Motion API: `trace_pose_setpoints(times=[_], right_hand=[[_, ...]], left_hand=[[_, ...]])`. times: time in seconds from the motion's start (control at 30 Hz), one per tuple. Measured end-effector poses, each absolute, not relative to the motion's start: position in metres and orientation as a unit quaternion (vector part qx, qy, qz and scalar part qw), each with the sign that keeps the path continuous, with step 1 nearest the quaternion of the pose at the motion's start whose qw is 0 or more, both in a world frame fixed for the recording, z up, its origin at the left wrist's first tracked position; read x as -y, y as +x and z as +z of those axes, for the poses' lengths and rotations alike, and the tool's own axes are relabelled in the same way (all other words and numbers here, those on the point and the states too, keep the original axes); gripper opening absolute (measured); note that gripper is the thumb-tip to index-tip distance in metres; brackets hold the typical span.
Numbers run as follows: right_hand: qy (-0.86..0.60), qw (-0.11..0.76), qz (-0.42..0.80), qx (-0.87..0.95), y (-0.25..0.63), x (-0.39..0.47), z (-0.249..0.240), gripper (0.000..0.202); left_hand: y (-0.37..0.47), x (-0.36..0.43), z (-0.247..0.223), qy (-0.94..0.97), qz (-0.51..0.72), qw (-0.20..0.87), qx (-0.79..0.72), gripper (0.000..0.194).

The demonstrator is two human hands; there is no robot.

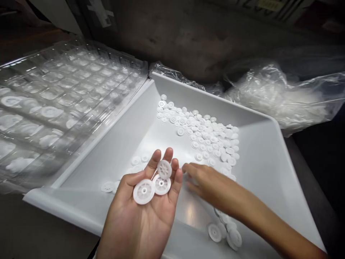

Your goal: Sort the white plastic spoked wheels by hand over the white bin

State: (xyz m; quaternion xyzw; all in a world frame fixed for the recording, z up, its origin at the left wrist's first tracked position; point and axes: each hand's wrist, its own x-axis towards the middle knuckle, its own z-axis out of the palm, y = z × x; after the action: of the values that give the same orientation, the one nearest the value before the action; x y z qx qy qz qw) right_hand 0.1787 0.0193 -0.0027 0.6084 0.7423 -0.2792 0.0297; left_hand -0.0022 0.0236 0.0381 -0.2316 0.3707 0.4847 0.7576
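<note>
My left hand [142, 223] is palm up with its fingers loosely curled, cradling three white plastic wheels, one large wheel [143, 191] and two smaller spoked wheels [161, 184]. Close to the left fingertips is my right hand [202, 180], palm down with bent fingers. Motion blur and the hand's own back hide whether anything is in it. Both hands are over a light grey tray [258, 162]. Many small white wheels [207, 138] are heaped at the tray's far side. Larger white wheels [215, 232] lie below my right forearm, and others [107, 186] are partly behind my left hand.
On the left, a clear plastic compartment tray [67, 82] holds white parts in its cells and borders the grey tray's raised edge. A clear bag [283, 93] of whitish pieces lies beyond the far right rim. Dark surfaces surround the trays.
</note>
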Motion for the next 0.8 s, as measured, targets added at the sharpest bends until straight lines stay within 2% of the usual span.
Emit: trace_pose_setpoints(times=[0.07, 0.13, 0.27, 0.43, 0.63, 0.8], right_hand=[[0.641, 0.107, -0.228, -0.725, 0.208, -0.029, -0.002, 0.015], [0.668, 0.147, -0.194, -0.703, 0.230, -0.038, -0.006, 0.022], [0.668, 0.157, -0.191, -0.702, 0.242, -0.053, -0.018, 0.025], [0.678, 0.150, -0.169, -0.700, 0.238, -0.055, -0.025, 0.023], [0.673, 0.109, -0.143, -0.717, 0.240, -0.055, -0.028, 0.017], [0.664, -0.029, -0.121, -0.738, 0.233, -0.055, -0.007, 0.007]], left_hand=[[-0.002, -0.022, 0.040, -0.223, 0.473, 0.768, -0.369, 0.028], [0.000, -0.021, 0.044, -0.193, 0.470, 0.769, -0.389, 0.039], [0.005, -0.020, 0.050, -0.116, 0.465, 0.780, -0.403, 0.059], [0.004, -0.020, 0.048, -0.074, 0.438, 0.812, -0.379, 0.062], [0.002, -0.020, 0.047, -0.062, 0.420, 0.829, -0.363, 0.068], [0.000, -0.018, 0.046, -0.044, 0.433, 0.836, -0.334, 0.073]])
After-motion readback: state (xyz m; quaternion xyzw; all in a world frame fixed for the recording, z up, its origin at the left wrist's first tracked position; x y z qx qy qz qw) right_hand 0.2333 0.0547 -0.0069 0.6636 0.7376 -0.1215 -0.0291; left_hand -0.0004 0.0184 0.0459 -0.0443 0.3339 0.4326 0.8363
